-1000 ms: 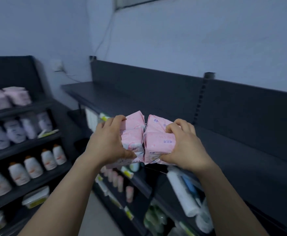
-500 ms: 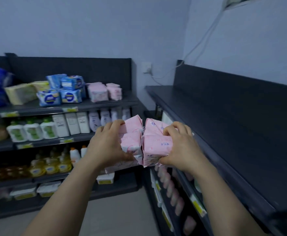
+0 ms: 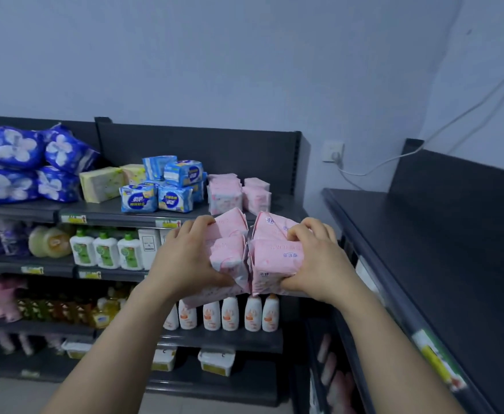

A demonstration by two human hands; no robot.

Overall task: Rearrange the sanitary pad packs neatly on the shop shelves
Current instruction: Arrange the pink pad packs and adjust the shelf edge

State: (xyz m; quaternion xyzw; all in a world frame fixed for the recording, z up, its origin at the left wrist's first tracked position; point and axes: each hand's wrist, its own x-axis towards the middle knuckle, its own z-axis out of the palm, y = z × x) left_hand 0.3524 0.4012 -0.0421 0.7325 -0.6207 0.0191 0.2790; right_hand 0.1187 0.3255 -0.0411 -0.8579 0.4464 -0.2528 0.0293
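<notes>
Between both hands I carry a bundle of several pink sanitary pad packs (image 3: 246, 255) in mid-air, in front of the shelves. My left hand (image 3: 185, 261) grips the left stack, thumb underneath, fingers over the top. My right hand (image 3: 319, 261) grips the right stack the same way. Behind them, more pink pad packs (image 3: 239, 192) stand on the top shelf (image 3: 110, 213) of the dark rack. Light blue pad packs (image 3: 167, 189), a yellow pack (image 3: 101, 183) and dark blue packs (image 3: 27, 165) lie further left on that shelf.
Lower shelves hold green-capped bottles (image 3: 106, 251), white bottles (image 3: 230, 313) and tubs. A second dark rack (image 3: 424, 234) runs along the right wall, its top shelf bare. A wall socket (image 3: 333, 150) with a white cable sits in the corner.
My view has swung left from the right-hand rack to the left rack. The stocked top shelf is now straight ahead and closer. Both hands keep the same hold on the pink packs.
</notes>
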